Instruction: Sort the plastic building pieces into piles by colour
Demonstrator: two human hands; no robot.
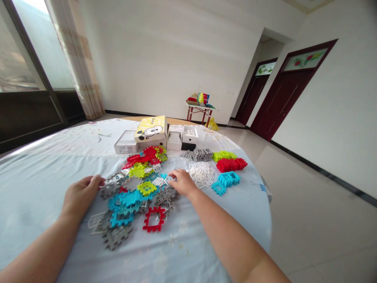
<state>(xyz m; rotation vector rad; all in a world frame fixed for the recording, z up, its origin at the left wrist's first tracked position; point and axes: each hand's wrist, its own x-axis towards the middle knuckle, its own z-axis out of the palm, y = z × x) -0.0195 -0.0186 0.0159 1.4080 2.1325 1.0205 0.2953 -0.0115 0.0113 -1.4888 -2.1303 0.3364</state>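
A mixed heap of flat interlocking plastic pieces (138,192) in red, blue, yellow-green, grey and white lies on the pale blue tablecloth (38,173). My left hand (81,192) rests at the heap's left edge, fingers curled over grey pieces. My right hand (182,181) sits at the heap's right side, fingers pinched on a white piece (163,181). To the right lie sorted piles: white pieces (202,173), blue (227,181), red (231,164), green (224,155) and grey (198,154). A lone red frame piece (154,219) lies nearest me.
A yellow cartoon box (151,129) and white boxes (126,143) stand at the table's far side. Beyond, a small red-legged table (200,110) holds colourful items by the white wall. Dark red doors (282,98) are at right, and tiled floor (312,212) lies past the table's right edge.
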